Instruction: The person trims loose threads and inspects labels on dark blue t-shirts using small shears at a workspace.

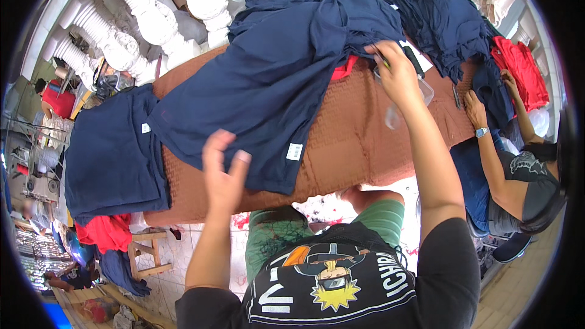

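Note:
A dark navy garment (262,85) lies spread across the brown-covered table (353,122), its near end carrying a white label (294,151). My left hand (224,173) is over the lower edge of this garment, fingers apart and holding nothing. Farther off, my right hand (396,73) is closed around a small dark tool with a yellow-green part (382,60), too small to name surely. That hand is beside the far pile of navy garments (372,9). Under my right wrist stands a clear plastic container (428,91), partly hidden.
Folded navy garments (113,152) are stacked at the left, with red cloth (106,233) below. More navy garments (445,24) and red ones (521,73) lie at the far right. A co-worker (518,176) handles navy cloth there. White balusters (143,12) line the far edge.

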A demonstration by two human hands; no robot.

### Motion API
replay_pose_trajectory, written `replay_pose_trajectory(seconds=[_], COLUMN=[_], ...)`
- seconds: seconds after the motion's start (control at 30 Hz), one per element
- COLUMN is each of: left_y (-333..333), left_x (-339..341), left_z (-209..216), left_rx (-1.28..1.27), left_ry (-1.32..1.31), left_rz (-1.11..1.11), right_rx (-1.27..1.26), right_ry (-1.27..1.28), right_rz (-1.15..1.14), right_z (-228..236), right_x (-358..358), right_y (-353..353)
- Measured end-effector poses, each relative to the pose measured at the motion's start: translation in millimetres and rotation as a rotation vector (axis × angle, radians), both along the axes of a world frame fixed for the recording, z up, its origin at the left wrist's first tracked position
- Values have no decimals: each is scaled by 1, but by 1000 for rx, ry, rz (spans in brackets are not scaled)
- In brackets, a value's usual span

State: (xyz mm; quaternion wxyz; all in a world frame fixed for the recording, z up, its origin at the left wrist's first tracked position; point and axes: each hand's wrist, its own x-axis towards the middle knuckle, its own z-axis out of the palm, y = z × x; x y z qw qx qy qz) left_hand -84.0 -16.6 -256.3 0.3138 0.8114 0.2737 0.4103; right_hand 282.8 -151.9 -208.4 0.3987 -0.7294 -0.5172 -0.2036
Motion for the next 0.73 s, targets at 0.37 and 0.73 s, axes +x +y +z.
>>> replay_pose_trajectory(seconds=[0.37,0.73], left_y=[13,98], left_x=[0,-118], left_z=[3,9], left_rx=[258,411], left_ry=[288,375], left_rz=[-27,461], right_rx=[-300,-547], right_ry=[-155,1158], right_rz=[106,534], right_z=[15,-48], right_x=[68,-112], right_y=[66,-68])
